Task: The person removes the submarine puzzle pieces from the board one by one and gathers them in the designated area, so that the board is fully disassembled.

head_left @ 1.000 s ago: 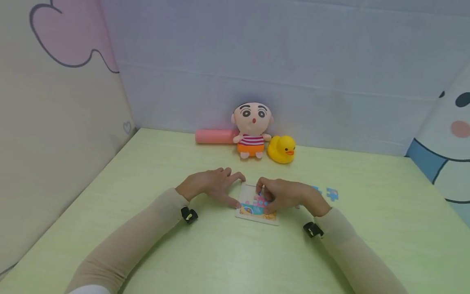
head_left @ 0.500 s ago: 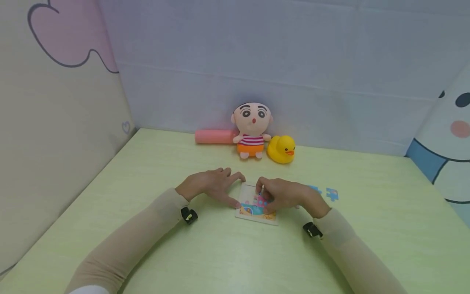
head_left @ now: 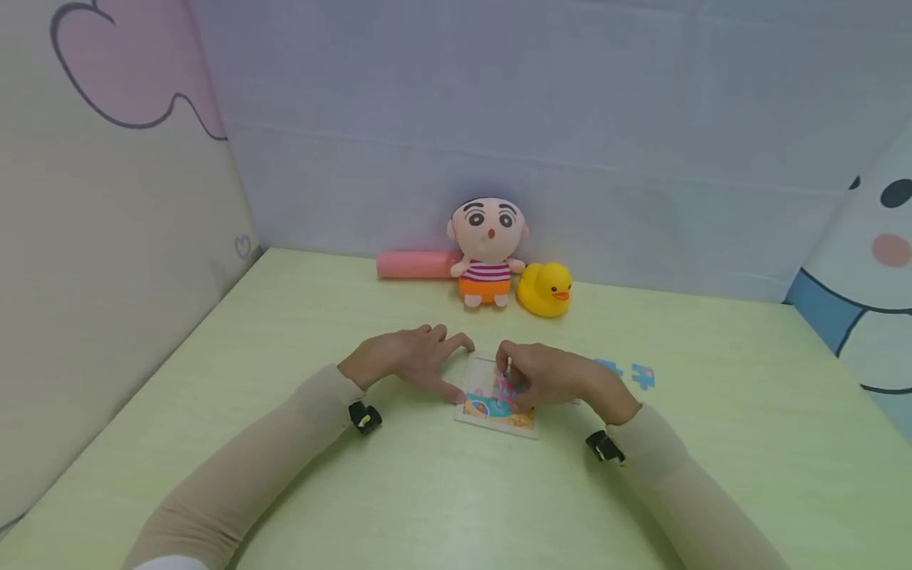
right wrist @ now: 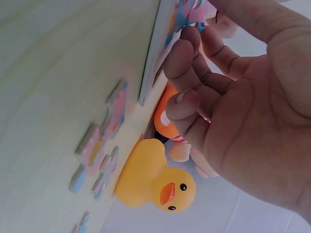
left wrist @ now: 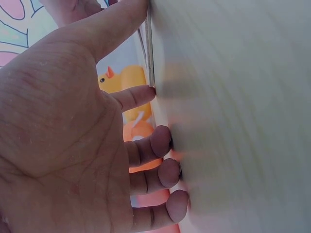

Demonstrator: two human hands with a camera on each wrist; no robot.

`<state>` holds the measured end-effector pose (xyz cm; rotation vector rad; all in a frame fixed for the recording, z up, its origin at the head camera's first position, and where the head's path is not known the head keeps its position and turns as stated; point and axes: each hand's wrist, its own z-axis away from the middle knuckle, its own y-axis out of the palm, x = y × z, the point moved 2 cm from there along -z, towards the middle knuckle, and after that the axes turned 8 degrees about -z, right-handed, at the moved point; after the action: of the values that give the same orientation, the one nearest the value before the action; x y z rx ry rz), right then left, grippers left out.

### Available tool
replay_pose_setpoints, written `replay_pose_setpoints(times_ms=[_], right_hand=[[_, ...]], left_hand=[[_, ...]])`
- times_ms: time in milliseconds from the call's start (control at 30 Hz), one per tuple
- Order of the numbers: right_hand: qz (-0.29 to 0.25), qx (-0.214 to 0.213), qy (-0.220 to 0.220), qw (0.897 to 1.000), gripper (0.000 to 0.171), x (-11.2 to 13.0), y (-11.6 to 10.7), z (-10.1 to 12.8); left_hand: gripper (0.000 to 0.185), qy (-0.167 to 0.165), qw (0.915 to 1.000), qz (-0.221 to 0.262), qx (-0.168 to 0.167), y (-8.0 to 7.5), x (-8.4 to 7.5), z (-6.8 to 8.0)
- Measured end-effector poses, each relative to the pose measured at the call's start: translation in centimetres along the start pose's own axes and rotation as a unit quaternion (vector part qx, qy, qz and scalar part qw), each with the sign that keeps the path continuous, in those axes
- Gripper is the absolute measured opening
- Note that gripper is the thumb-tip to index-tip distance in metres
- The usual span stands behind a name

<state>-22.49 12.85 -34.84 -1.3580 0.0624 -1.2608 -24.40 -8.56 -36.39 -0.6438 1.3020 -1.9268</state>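
A small wooden puzzle board with a blue, pink and orange picture lies flat on the table. At its left side, my left hand has its fingers spread, thumb touching the lower left and index fingertip at the upper left corner. The left wrist view shows the other fingertips on or close to the tabletop. Over the board's right half, my right hand pinches a pink puzzle piece between thumb and fingers. That hand partly hides the piece and the board; whether the piece sits flat cannot be told.
Loose puzzle pieces lie right of the right hand; the right wrist view shows several pieces beside the board. Behind the board are a plush doll, a yellow rubber duck and a pink cylinder. A wall closes the back.
Both hands stay nearly in place. The right fingers shift slightly at the pink puzzle piece, and the whole view drifts a little.
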Motion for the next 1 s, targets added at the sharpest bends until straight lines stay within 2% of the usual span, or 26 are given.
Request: replay_pose_setpoints(times_ms=[367,633,833,1000], right_hand=[[-0.001,-0.008,-0.010,1.000,0.039,0.13,-0.10,-0.10],[-0.011,0.003,-0.015,1.000,0.036,-0.06,-0.05,0.17],[0.006,0.000,-0.002,1.000,0.032,0.08,-0.04,0.21],[0.018,-0.007,-0.017,1.000,0.025,0.14,-0.31,0.25]], left_hand=[[0.077,0.003,0.9999,0.011,-0.002,-0.13,-0.10,0.21],[0.077,-0.004,1.0000,-0.004,-0.002,-0.15,-0.11,0.09],[0.077,-0.003,1.0000,0.001,-0.004,0.00,-0.11,-0.05],[0.077,-0.003,1.0000,-0.001,-0.008,0.07,-0.10,0.03]])
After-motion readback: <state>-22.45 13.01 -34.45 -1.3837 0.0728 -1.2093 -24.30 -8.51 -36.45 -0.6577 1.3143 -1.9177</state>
